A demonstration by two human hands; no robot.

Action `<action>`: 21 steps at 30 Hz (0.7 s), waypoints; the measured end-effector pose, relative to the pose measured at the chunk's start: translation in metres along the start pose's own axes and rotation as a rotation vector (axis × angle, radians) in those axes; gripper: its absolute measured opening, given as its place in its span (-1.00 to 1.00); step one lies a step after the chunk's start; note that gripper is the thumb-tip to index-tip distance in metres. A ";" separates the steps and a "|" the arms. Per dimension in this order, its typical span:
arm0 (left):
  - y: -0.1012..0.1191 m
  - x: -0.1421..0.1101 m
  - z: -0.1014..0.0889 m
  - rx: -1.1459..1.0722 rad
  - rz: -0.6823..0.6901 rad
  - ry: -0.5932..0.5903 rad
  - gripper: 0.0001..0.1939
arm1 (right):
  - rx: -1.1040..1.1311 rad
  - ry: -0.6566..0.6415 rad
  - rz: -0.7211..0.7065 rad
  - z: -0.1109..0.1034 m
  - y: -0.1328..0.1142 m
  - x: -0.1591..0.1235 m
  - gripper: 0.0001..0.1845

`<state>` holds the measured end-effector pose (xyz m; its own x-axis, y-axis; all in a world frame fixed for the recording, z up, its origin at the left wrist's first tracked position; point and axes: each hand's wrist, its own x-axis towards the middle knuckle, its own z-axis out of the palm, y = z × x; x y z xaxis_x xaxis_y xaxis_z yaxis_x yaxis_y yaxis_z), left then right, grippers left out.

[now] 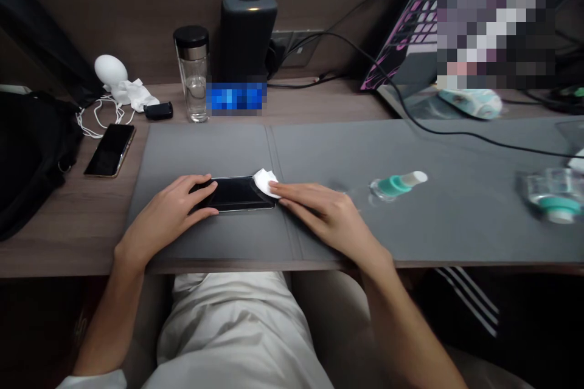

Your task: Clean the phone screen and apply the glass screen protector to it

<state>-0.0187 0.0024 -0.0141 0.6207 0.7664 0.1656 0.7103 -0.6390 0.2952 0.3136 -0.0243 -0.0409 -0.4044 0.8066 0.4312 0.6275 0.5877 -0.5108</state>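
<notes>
Left hand [166,206] laid over the left end of a glossy black smartphone [239,193], fingers curving across the far edge and thumb reaching along the near edge: a light, part-closed hold on the phone. Right hand [326,216] stretched in from the opposite side, nearly flat, fingers close together, with the fingertips [274,187] pressing a crumpled white tissue [263,182] onto the phone's right end; no clear pinch, just the tissue trapped under the fingers. Tissue in contact only at that end, with the dark glass showing between the two hands. Phone lying flat on a grey leather desk mat [205,146], directly under both hands and near the mat's front edge. Just beyond the right hand, a small clear bottle with a teal collar [396,186] on its side on the mat; farther right, a second clear bottle with a teal band [552,197], blurred at the frame's edge. Well beyond that hand, a thin black cable [479,137] across the mat. Left of the left hand, off the mat on the wooden desk, a second black smartphone with a gold edge [109,149]. Straight ahead of the grip, a glass tumbler with a black lid [194,73] and a black cylindrical device [249,30], both well apart from the hands.
</notes>
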 end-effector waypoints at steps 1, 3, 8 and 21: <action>0.001 0.000 0.000 0.004 -0.001 0.001 -0.50 | -0.037 0.075 0.013 0.002 -0.001 0.000 -0.66; 0.002 0.000 -0.001 0.006 -0.001 0.010 -0.51 | -0.151 0.254 0.069 0.007 -0.005 -0.001 -0.69; 0.005 0.000 -0.002 0.032 -0.015 0.014 -0.51 | -0.286 0.433 0.087 0.018 -0.014 -0.001 -0.71; 0.009 0.001 -0.003 0.092 -0.009 -0.004 -0.53 | -0.259 0.488 0.166 0.024 -0.012 0.003 -0.72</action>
<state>-0.0128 -0.0022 -0.0086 0.6152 0.7721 0.1595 0.7434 -0.6355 0.2087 0.2891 -0.0279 -0.0511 0.0283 0.7275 0.6856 0.8236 0.3716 -0.4284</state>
